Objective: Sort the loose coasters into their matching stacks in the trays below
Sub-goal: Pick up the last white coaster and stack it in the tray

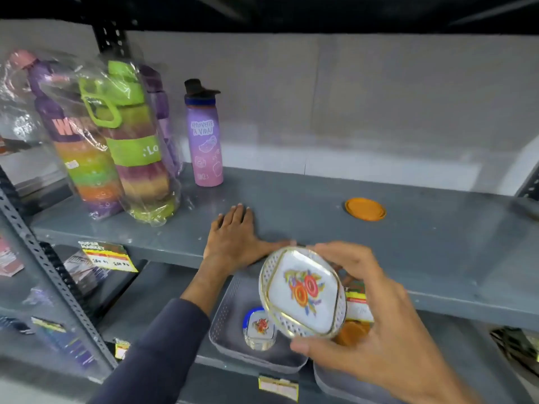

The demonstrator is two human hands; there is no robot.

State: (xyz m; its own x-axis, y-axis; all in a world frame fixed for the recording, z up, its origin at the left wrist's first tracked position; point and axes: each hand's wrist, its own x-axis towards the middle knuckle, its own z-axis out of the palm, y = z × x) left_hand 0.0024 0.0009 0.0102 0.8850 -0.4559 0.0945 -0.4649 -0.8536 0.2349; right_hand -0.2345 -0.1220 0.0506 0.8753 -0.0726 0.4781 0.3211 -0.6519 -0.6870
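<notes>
1 white floral coaster sat pinched in the right hand, thumb under its near rim and fingers curled over the far rim, tilted face-up. It hung directly above the grey tray on the lower shelf, where a smaller floral stack lay below and to its left. The left hand lay flat and open on the upper shelf, gripping nothing. 1 orange coaster rested farther back, right of both hands, nearer the right.
</notes>
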